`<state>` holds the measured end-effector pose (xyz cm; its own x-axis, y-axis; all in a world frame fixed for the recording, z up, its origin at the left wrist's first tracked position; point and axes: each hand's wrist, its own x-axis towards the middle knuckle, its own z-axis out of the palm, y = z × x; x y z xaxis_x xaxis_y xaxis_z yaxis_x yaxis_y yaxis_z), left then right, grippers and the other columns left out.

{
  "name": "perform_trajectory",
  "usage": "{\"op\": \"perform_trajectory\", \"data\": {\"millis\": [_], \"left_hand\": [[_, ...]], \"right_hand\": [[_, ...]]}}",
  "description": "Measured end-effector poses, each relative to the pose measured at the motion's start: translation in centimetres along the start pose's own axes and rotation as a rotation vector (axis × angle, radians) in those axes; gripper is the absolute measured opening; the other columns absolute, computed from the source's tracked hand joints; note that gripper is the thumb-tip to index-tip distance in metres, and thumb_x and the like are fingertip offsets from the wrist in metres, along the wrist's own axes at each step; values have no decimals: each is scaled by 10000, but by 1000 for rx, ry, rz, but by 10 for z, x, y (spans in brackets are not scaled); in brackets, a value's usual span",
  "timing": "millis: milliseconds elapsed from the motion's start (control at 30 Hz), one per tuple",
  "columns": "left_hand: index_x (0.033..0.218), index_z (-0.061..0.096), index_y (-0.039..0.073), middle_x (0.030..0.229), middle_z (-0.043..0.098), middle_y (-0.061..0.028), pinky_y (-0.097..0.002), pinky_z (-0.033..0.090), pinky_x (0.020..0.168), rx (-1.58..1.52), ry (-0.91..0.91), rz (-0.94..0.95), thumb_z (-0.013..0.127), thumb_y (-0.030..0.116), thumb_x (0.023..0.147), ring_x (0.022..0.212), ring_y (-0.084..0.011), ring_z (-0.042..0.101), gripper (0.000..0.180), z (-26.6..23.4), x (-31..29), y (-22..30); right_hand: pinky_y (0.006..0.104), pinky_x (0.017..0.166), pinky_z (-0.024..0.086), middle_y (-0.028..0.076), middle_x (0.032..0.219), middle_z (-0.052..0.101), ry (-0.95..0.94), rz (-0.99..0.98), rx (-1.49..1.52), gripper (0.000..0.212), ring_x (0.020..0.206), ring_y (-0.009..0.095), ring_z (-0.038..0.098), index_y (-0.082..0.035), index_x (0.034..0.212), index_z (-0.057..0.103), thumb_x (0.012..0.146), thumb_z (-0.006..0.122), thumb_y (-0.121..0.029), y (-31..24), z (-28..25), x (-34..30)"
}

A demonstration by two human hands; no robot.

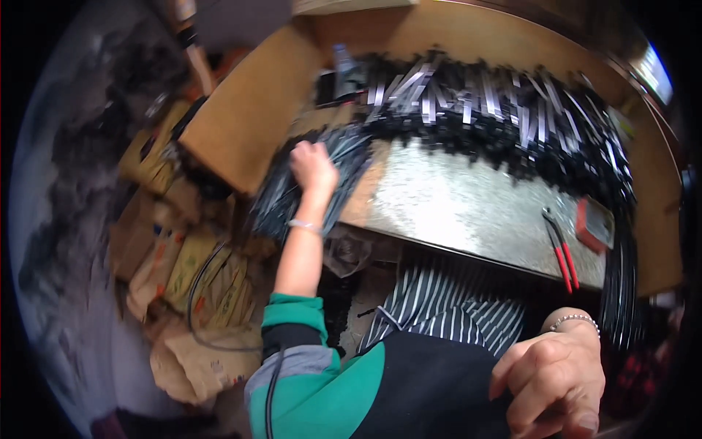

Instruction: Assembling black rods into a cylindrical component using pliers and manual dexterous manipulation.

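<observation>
A pile of long, thin black strips (272, 197) lies at the left end of the workbench, its ends hanging past the front edge. My left hand (313, 167) is on this pile with its fingers closed around some strips; motion blurs the fingertips. My right hand (552, 377) is raised close in front of me at the lower right, off the bench. Its fingers are loosely bent and apart, and nothing shows in them. Pliers with red handles (561, 256) lie at the bench's front edge, beyond my right hand.
Black strips with pale, shiny ends (482, 102) are heaped along the back of the metal bench top (439, 197). A red box (594, 224) stands at the right. Wooden panels (248, 110) enclose the bench. Paper sacks (201, 358) and a dark cable (191, 307) are at the left.
</observation>
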<state>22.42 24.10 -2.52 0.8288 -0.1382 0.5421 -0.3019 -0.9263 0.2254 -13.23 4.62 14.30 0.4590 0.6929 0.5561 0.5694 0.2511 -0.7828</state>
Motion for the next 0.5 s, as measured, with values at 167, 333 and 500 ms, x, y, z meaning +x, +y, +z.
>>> {"op": "perform_trajectory", "data": {"millis": [167, 333, 500], "left_hand": [[865, 533, 36, 813, 613, -171, -431, 476, 654, -17, 1, 35, 441, 110, 848, 766, -318, 613, 119, 15, 0, 19], [1041, 531, 26, 862, 611, -163, -415, 508, 679, 25, 92, -9, 426, 95, 871, 806, -294, 618, 211, 41, -3, -14], [997, 549, 15, 849, 635, -172, -419, 524, 656, -70, -95, -69, 407, 113, 890, 808, -315, 636, 203, -2, 12, 9]], "right_hand": [[267, 612, 420, 80, 755, 538, 480, 214, -188, 962, 685, 166, 482, 26, 1403, 161, 737, 707, -404, 12, 41, 4], [241, 650, 406, 81, 820, 490, 657, 363, -264, 937, 714, 137, 472, 63, 1394, 183, 746, 688, -386, 46, 25, -21], [232, 657, 407, 64, 838, 485, 758, 601, -270, 779, 741, 120, 479, 70, 1350, 296, 777, 655, -317, 59, 13, -43]]}}
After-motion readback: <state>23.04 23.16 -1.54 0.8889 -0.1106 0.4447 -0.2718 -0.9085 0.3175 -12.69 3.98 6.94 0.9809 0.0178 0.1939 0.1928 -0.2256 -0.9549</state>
